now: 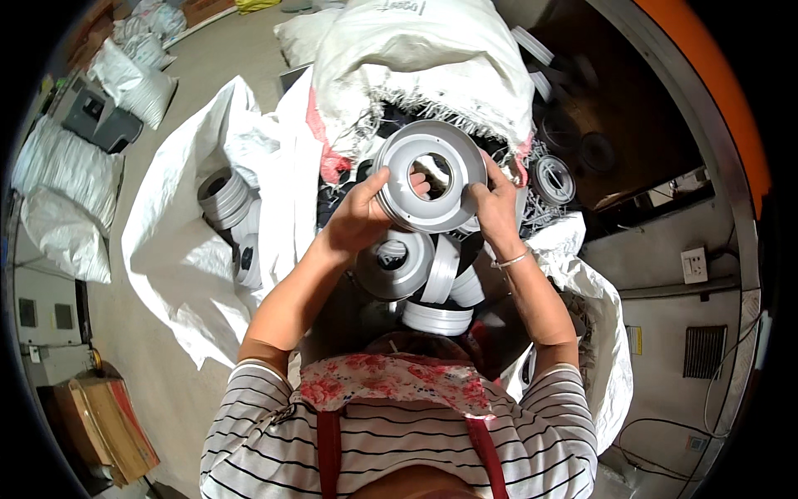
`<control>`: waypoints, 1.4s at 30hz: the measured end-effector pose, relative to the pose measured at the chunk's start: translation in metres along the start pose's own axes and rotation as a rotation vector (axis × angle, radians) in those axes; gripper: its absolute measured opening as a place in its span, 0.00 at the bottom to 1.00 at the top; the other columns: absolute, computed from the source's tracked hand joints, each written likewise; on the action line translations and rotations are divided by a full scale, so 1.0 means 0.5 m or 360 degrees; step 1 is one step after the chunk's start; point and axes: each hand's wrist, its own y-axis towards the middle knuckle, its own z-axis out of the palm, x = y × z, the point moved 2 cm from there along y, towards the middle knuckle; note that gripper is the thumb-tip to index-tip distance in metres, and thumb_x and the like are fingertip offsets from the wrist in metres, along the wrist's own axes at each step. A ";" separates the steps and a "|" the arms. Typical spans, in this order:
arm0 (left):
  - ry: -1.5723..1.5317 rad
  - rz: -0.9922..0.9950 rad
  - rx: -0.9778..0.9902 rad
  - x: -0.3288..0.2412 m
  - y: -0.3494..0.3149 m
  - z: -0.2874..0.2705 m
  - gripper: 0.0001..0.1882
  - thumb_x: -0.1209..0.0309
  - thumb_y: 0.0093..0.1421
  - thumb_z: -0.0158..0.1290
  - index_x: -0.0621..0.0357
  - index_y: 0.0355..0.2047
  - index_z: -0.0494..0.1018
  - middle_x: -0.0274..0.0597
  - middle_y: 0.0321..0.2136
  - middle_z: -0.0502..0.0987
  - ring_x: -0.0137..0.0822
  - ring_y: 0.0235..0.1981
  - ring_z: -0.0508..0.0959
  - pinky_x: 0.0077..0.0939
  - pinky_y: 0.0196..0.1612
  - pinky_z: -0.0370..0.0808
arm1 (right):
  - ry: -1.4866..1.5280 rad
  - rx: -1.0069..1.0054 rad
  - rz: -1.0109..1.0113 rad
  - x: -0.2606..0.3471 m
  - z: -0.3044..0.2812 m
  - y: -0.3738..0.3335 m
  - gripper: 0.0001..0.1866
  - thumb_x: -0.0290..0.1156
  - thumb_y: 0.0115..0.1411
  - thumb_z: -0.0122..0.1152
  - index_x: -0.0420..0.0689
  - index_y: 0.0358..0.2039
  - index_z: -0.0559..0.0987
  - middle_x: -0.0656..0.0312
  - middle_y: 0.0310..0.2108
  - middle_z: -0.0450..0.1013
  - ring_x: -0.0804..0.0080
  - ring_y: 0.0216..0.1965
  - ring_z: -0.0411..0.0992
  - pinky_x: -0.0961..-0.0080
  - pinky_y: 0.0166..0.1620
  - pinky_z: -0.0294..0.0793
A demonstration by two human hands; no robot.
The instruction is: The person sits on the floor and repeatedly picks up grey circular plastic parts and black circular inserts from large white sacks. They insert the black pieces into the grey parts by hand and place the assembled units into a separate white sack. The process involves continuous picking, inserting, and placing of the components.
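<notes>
Between my two hands I hold up a round grey plastic ring [396,179] with a wide hole in its middle. My left hand [366,208] is closed on its left rim, and some fingertips show through the hole. On the opposite rim, my right hand [497,200] grips it with the thumb on the face. Just below lie more grey parts: a ring [395,279] with a hole, an upright curved piece [441,268] and a ribbed ring [437,318] in front of me.
A white woven sack [424,41] with frayed edges lies ahead. To the left, an open white sack [166,216] holds ribbed grey rings [224,198]. Another white sack [611,349] is at my right. Beyond it stands a machine with an orange edge [723,91], grey parts lying in its dark opening.
</notes>
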 end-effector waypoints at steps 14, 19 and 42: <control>0.0179 0.1301 -0.0664 -0.113 -0.204 -0.043 0.29 0.55 0.61 0.49 0.65 0.53 0.61 0.50 0.44 0.72 0.42 0.46 0.73 0.37 0.54 0.69 | -0.1876 0.0292 -0.0192 -0.311 0.013 0.217 0.33 0.41 0.51 0.61 0.32 0.52 0.67 0.39 0.51 0.66 0.45 0.52 0.66 0.63 0.54 0.66; 0.0707 0.2053 -0.0840 -0.148 -0.310 -0.073 0.21 0.74 0.58 0.54 0.64 0.50 0.63 0.42 0.43 0.71 0.35 0.41 0.73 0.32 0.46 0.72 | -0.1850 0.0090 0.0020 -0.285 0.035 0.238 0.25 0.37 0.47 0.67 0.36 0.42 0.72 0.40 0.44 0.71 0.46 0.46 0.70 0.60 0.47 0.70; 0.0875 0.1489 -0.0563 -0.087 -0.332 -0.036 0.22 0.70 0.60 0.51 0.74 0.50 0.62 0.52 0.45 0.72 0.41 0.46 0.74 0.35 0.51 0.72 | -0.0349 0.0838 -0.1179 0.044 0.420 -0.091 0.17 0.30 0.46 0.64 0.37 0.36 0.75 0.45 0.40 0.71 0.49 0.42 0.71 0.66 0.46 0.71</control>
